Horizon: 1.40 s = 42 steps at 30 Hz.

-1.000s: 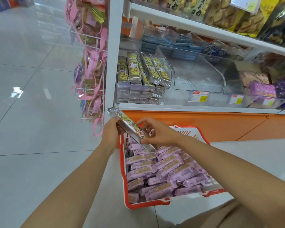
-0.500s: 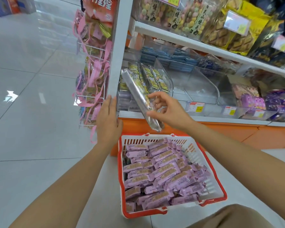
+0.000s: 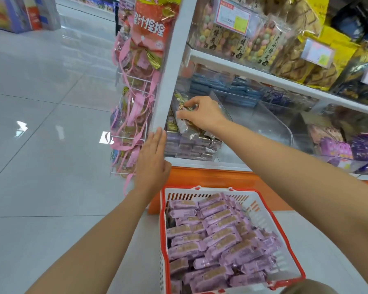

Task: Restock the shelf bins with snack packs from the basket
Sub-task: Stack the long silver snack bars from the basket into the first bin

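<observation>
While the basket (image 3: 162, 230) sits below the leftmost bin (image 3: 225, 113), my left hand (image 3: 152, 160) is flat, fingers straight, just left of it, and my right hand (image 3: 202, 115), right over it, pinches a silver snack pack (image 3: 184, 126) lying front-to-back.

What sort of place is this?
Most likely a snack aisle in a shop: white shelf with bagged snacks and a price tag, clear bins, and a basket of purple snack packs on the tiled floor. The right hand grips a silver pack.
</observation>
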{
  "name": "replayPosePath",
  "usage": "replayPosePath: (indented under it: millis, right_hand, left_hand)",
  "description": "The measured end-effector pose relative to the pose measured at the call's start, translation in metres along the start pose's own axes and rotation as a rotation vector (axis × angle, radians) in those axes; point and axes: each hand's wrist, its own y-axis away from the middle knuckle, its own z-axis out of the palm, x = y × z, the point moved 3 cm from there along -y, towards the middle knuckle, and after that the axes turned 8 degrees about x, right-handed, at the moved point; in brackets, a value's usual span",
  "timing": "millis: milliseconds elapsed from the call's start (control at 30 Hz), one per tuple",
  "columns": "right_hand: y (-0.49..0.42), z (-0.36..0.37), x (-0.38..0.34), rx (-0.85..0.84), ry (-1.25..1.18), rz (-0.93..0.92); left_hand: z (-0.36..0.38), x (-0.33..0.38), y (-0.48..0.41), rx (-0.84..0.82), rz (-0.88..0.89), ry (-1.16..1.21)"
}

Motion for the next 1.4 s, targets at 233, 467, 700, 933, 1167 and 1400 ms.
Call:
replayPosePath:
  millis: [233, 467, 700, 933, 1167, 1400]
  right_hand:
    - [-0.023, 0.027, -0.004, 0.044, 0.13, 0.002]
    - [-0.041, 0.056, 0.004, 0.041, 0.14, 0.012]
    - [-0.041, 0.059, 0.011, -0.107, 0.252, -0.009]
    - [-0.038, 0.054, 0.027, -0.129, 0.296, -0.058]
    - [-0.028, 0.046, 0.026, 0.039, 0.11, -0.217]
    - [0.009, 0.002, 0.056, 0.187, -0.08, -0.241]
  left_hand:
    - [0.002, -0.008, 0.0, 0.005, 0.058, -0.007]
    - [0.007, -0.016, 0.0, -0.002, 0.089, -0.04]
    - [0.012, -0.019, 0.001, -0.007, 0.094, -0.088]
    - [0.012, -0.01, -0.001, -0.017, 0.059, -0.114]
    - [0.009, 0.0, -0.001, 0.006, 0.006, -0.167]
    - [0.023, 0.025, 0.022, 0.134, 0.031, -0.181]
